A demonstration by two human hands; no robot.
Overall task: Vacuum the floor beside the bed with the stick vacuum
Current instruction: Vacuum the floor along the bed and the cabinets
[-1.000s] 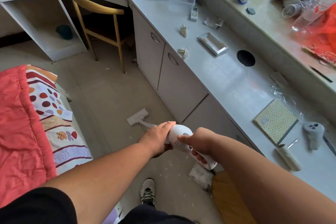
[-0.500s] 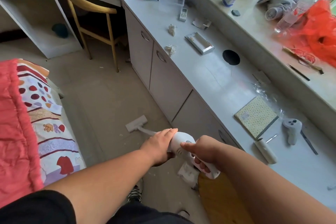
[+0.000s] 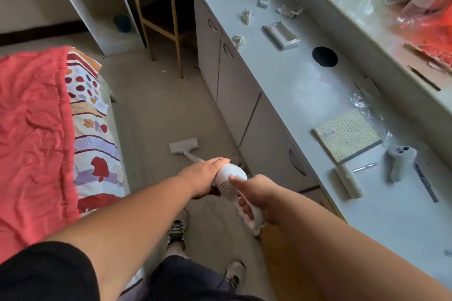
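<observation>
I hold a white stick vacuum (image 3: 228,178) in both hands over the grey floor (image 3: 156,110). My left hand (image 3: 200,176) wraps the front of the motor body. My right hand (image 3: 254,197) grips the rear handle, thumb lying on top of the body. The thin tube runs forward and down to the flat floor head (image 3: 183,145), which rests on the floor between the bed (image 3: 34,129) on the left and the grey cabinets (image 3: 234,90) on the right.
A wooden chair (image 3: 159,7) stands under the desk at the far end of the aisle. The long counter (image 3: 305,95) on the right carries a notebook, a controller and small clutter. My feet (image 3: 177,228) stand on the floor below the vacuum, beside a wooden surface (image 3: 281,252).
The view has swung left and down, showing more of the bed and both feet. The floor head has shifted slightly away along the aisle. Both hands keep the same grip.
</observation>
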